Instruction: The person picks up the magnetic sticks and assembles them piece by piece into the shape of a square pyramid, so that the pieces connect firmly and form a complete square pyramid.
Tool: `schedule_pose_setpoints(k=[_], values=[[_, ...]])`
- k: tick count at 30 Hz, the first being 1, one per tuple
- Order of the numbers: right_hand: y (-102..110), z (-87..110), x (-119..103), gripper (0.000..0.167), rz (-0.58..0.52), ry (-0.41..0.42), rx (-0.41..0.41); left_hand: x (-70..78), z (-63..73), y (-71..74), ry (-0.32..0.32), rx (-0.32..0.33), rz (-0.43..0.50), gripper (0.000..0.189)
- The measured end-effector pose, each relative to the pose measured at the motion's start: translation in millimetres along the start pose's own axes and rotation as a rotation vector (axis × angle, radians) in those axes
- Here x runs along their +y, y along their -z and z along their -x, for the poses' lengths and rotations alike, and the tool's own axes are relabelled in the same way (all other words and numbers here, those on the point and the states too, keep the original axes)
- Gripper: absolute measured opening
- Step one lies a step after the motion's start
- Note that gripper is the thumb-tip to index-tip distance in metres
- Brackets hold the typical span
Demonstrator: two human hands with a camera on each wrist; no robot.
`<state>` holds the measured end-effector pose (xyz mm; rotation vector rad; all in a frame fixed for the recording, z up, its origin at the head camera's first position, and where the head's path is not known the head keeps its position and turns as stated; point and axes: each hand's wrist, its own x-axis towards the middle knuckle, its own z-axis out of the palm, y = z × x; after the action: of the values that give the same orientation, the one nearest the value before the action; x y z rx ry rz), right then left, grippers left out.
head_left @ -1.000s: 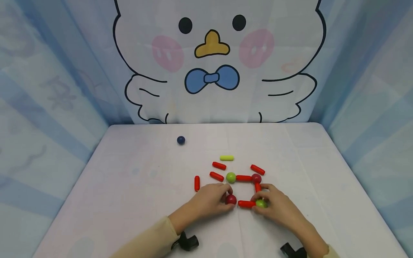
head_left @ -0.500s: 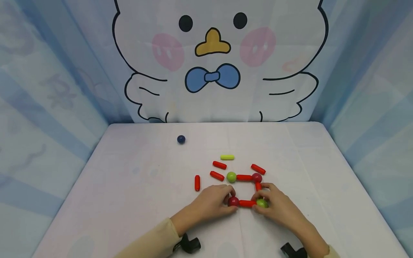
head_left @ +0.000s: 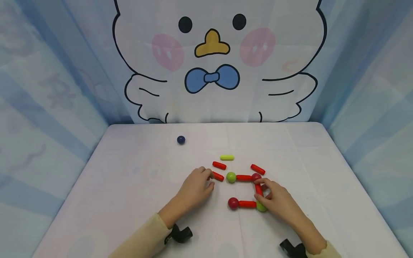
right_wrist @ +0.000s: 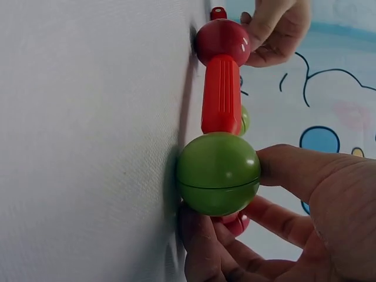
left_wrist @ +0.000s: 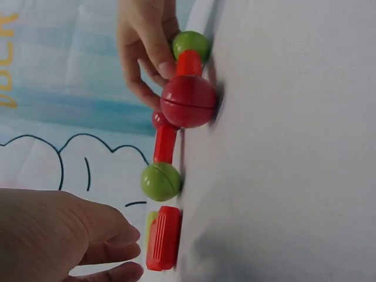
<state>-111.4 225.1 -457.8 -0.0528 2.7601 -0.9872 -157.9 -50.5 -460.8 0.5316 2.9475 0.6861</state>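
Observation:
Balls and short rods form a three-sided shape on the table, with its gap at the left. The near row has a red ball (head_left: 233,203), a red rod (head_left: 247,204) and a green ball (head_left: 261,206). A red side rod (head_left: 259,190) links this to the far red ball (head_left: 256,177), another red rod (head_left: 243,177) and the far green ball (head_left: 231,177). My right hand (head_left: 280,200) holds the near green ball between thumb and fingers. My left hand (head_left: 194,188), fingers loosely bent, is beside a loose red rod (head_left: 218,176); no grip on it shows.
Another loose red rod (head_left: 219,165) and a yellow-green rod (head_left: 227,157) lie behind. One more red rod (head_left: 257,169) lies beyond the far red ball. A dark blue ball (head_left: 181,140) sits near the back edge. A printed curtain (head_left: 213,100) stands behind the table.
My left hand brought the near red ball against the near rod, let go and moved left and away to the loose rods. My right hand's fingers have spread toward the far red ball.

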Motion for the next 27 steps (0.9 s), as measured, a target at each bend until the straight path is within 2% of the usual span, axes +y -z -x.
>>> schedule_pose_setpoints(k=[5, 9, 12, 15, 19, 27], values=[[1, -0.8, 0, 0.047, -0.009, 0.004, -0.009, -11.8, 0.2, 6.3, 0.090, 0.035, -0.095, 0.019], [1, -0.9, 0, 0.047, 0.000, 0.006, -0.007, -17.9, -0.8, 8.0, 0.145, 0.015, -0.184, 0.028], [1, -0.9, 0, 0.047, 0.005, 0.009, -0.006, -19.8, -1.5, 7.0, 0.182, -0.036, -0.170, 0.032], [1, -1.0, 1, 0.047, 0.003, 0.009, -0.008, -20.1, -2.0, 4.5, 0.204, -0.086, -0.096, 0.028], [0, -1.9, 1, 0.047, 0.000, 0.004, -0.015, -17.4, -2.0, 1.3, 0.179, -0.125, 0.004, 0.019], [0, -2.8, 0, 0.048, 0.004, -0.004, -0.019, -1.7, -3.7, -7.7, 0.034, -0.149, 0.164, 0.024]])
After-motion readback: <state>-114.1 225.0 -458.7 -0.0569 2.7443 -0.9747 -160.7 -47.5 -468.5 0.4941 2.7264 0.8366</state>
